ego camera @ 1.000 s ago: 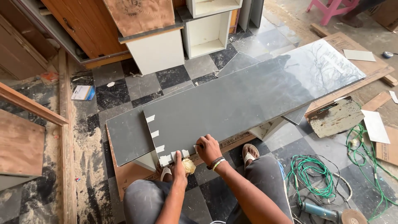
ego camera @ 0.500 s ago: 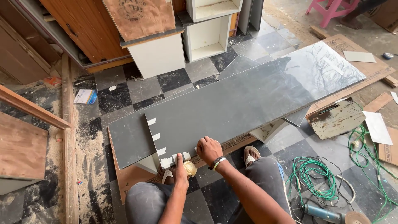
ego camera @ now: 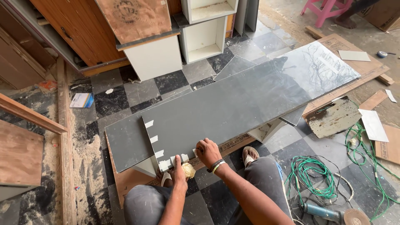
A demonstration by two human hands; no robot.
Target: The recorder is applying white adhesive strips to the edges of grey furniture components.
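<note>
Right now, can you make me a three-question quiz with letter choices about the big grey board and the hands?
1. Where does the right hand rest?
A) on the grey laminate sheet's near edge
B) on the pink stool
C) on the angle grinder

2. What colour is the coiled cable?
A) red
B) green
C) white

3. What is the left hand doing?
A) hanging free
B) pressing by the tape roll
C) gripping a hammer

Answers: 1 A, fingers lie on the edge. 2 B, its loops are green. 3 B, it sits beside the roll at the taped corner.
</note>
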